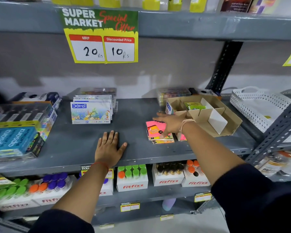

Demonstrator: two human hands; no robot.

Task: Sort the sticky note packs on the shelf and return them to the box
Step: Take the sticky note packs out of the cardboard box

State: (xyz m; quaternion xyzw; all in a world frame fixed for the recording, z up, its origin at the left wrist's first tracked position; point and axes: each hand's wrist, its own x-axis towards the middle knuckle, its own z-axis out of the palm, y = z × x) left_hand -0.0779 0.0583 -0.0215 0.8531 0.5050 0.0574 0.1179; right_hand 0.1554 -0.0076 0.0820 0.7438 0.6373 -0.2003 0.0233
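Observation:
A small stack of sticky note packs [154,132], pink on top with orange labels, lies on the grey shelf [133,106]. My right hand [170,122] hovers spread over the stack, thumb touching its front edge, fingers apart and not closed around anything. Another pink pack [182,137] peeks out under my right wrist. Behind it sits an open cardboard box [225,115] with white dividers; a green pack [194,105] rests in its back compartment. Flat on the bare shelf to the left lies my left hand [110,147], palm down.
DOMS pastel boxes [91,112] stand at the shelf's back centre. Apsara and other stationery packs [15,130] fill the left. A white perforated basket [255,105] sits at the right, beside a slotted metal upright [275,128]. Fitfizz boxes [132,179] line the shelf below.

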